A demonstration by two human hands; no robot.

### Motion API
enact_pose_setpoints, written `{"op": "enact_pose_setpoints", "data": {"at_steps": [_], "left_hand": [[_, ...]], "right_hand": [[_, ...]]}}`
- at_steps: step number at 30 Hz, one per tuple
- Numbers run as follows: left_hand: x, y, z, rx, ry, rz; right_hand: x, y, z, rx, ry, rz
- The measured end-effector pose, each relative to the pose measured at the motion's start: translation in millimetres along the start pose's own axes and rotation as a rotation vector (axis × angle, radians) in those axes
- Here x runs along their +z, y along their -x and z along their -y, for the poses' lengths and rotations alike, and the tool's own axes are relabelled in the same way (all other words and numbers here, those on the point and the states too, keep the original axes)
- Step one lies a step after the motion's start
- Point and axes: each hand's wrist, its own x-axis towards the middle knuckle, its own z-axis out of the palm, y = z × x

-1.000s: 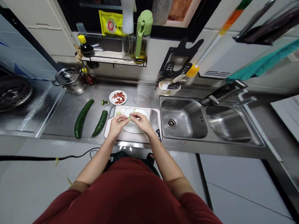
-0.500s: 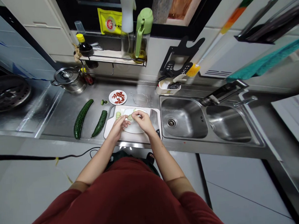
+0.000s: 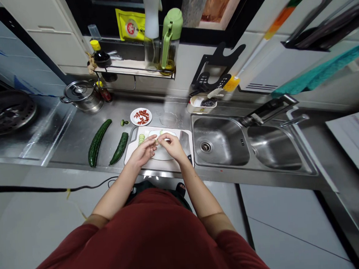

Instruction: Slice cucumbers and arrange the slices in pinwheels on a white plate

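Over a white plate (image 3: 164,154) on the cutting board (image 3: 132,154), my two hands meet at the fingertips. My left hand (image 3: 143,152) has its palm turned up and pinches one edge of a small cucumber slice (image 3: 156,141). From the other side, the thumb and forefinger of my right hand (image 3: 171,145) pinch the same slice, which is mostly hidden by fingers. A row of cucumber slices (image 3: 141,138) lies on the board beyond my left hand. At the board's right side lies a knife (image 3: 185,143), its dark handle pointing towards me.
Left of the board lie a whole cucumber (image 3: 99,144) and a cut cucumber (image 3: 119,149). Behind the board are cucumber ends (image 3: 124,122) and a plate of red pieces (image 3: 141,123). A double sink (image 3: 222,158) is on the right; a lidded pot (image 3: 83,100) stands back left.
My left hand has risen slightly and its palm has turned further up. The cucumber slice, flat and visible between my hands before, is now tilted and mostly covered by my fingertips.
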Motion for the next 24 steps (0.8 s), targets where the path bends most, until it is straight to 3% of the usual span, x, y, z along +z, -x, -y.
{"op": "enact_pose_setpoints", "data": {"at_steps": [4,18,24], "left_hand": [[-0.2,1,-1,0.051,0.023,-0.025],[4.6,-3,9,0.561,-0.332,-0.133],[5.1,-4,12,0.663,-0.430,-0.159]], "right_hand": [[-1,1,1,-0.019,0.027,-0.005],[-1,1,-2,0.024,0.040,-0.040],[-1,1,-3,0.036,0.035,-0.038]]}}
